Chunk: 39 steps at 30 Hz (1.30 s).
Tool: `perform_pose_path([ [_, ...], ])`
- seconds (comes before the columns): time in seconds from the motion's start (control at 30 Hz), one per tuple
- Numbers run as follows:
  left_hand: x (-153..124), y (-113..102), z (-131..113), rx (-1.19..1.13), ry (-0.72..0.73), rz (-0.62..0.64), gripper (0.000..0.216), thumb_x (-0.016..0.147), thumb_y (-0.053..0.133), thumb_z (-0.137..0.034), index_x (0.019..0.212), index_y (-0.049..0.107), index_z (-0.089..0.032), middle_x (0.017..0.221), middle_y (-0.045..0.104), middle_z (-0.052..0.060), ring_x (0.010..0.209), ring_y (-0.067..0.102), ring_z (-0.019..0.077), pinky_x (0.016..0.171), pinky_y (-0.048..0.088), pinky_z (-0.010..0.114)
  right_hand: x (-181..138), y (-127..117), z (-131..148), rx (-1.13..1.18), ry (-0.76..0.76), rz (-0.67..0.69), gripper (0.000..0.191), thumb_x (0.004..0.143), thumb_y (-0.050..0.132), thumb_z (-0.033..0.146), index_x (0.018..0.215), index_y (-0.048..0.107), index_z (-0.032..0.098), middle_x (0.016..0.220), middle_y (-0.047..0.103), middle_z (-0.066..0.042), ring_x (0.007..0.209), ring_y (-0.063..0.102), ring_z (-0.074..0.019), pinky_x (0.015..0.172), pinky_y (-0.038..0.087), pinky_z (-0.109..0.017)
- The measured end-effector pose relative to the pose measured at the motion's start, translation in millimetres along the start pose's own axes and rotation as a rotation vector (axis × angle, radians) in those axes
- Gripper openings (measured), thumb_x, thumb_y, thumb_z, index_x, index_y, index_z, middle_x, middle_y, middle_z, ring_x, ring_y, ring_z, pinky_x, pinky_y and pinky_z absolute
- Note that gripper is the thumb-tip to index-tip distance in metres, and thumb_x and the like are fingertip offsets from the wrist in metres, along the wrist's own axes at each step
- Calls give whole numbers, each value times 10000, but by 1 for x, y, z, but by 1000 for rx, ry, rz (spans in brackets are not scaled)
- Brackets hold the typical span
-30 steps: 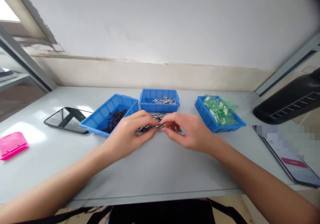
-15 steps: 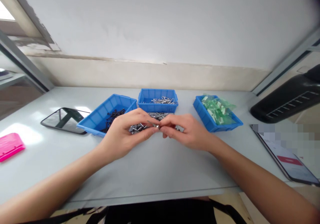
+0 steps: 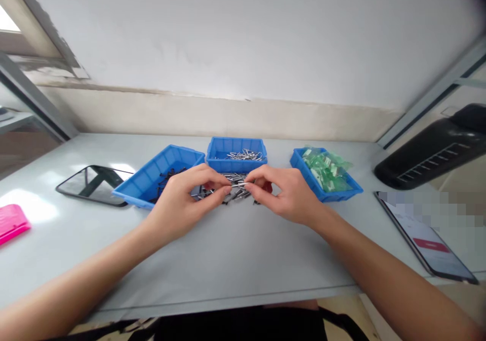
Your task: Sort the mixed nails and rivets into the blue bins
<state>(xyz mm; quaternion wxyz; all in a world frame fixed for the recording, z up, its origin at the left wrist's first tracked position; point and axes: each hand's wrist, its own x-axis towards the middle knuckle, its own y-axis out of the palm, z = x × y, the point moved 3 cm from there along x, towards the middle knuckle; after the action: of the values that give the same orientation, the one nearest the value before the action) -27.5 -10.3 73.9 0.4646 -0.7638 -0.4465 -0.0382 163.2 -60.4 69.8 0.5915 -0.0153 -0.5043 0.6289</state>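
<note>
- Step in hand: the person appears to be working on one slim metal pin (image 3: 240,183) at the fingertips, apparently lining up or fitting its end; the exact operation is too small to tell.
- Right grip: the right hand (image 3: 287,191) has a narrow pinch, thumb and forefinger closed on one end of the pin.
- Left grip: the left hand (image 3: 189,195) has thumb and forefinger nearly together at the other end; whether they bear on the pin cannot be told.
- Place: the pin lies between the two hands, in front of a loose pile of metal pins (image 3: 238,194) on the table (image 3: 258,270).
- Next move: it would seem to call for a steady right pinch and a level pin, with the left fingertips meeting its end squarely.
- Count, bins: three blue ones, namely the left bin (image 3: 141,179) with dark screws (image 3: 166,180), the middle bin (image 3: 237,166) with silver pins (image 3: 247,155), the right bin (image 3: 339,197) with green packets (image 3: 327,173); their contents overlap too much to count.
- Count, others: one black bottle (image 3: 427,153), one phone (image 3: 421,239), one dark-rimmed glossy panel (image 3: 91,185), one pink case (image 3: 12,223).
</note>
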Motion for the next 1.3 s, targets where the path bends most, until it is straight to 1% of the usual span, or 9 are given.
perform_pose_path([
  [0.17,-1,5,3,52,32,48,93,869,593,-239,876,685,-236,824,665,-25,769,603,114,684,478,217,-2,-1,6,-22,-67,-67,73,900,584,232,921,622,174,686,640,43,562,548,-43,578,420,-136],
  [0.4,-3,12,-2,48,115,203,111,903,537,-205,866,642,-208,849,667,-17,815,604,119,713,467,214,-3,1,9,-41,-176,-105,59,909,566,204,943,613,194,736,674,39,600,576,-52,609,441,-151],
  [0.53,-3,12,-2,44,77,224,85,896,556,-212,858,632,-208,828,649,-34,778,595,101,673,453,197,-4,3,12,-49,-231,-89,72,917,549,196,950,613,190,723,665,36,607,577,-58,588,432,-159],
  [0.7,-3,14,-3,27,130,241,87,905,548,-191,853,616,-208,794,624,-42,769,579,93,682,442,195,-3,5,15,-66,-283,-63,88,928,528,195,945,614,189,694,647,39,605,573,-63,590,429,-172],
  [0.8,-3,14,-2,19,119,244,92,914,538,-196,861,612,-208,795,622,-41,753,574,90,664,441,193,-3,4,14,-65,-284,-71,93,932,518,194,956,608,196,704,655,41,611,583,-64,586,432,-173],
  [0.9,-3,11,-1,11,89,199,86,917,533,-212,897,618,-210,826,633,-31,767,583,99,681,455,210,-4,0,13,-98,-268,-112,90,933,523,203,975,602,208,746,680,37,622,598,-65,584,438,-173],
  [1.1,-1,2,-2,3,58,14,62,895,555,-203,860,606,-211,805,619,-30,738,570,108,674,461,238,-3,-8,11,-152,-204,-189,64,926,556,216,973,599,219,779,698,54,580,581,-50,583,436,-167],
  [1.2,-2,-1,-2,5,44,-78,56,894,558,-210,852,595,-214,788,608,-30,720,561,112,638,451,246,-1,-6,8,-175,-154,-136,80,938,535,221,975,604,204,794,701,38,606,593,-63,605,433,-182],
  [1.3,-3,-4,-3,26,57,-138,58,895,556,-207,849,588,-220,776,600,-31,714,553,116,619,435,253,0,0,3,-208,-91,-17,124,950,513,243,985,618,187,806,703,14,655,615,-90,623,425,-206],
])
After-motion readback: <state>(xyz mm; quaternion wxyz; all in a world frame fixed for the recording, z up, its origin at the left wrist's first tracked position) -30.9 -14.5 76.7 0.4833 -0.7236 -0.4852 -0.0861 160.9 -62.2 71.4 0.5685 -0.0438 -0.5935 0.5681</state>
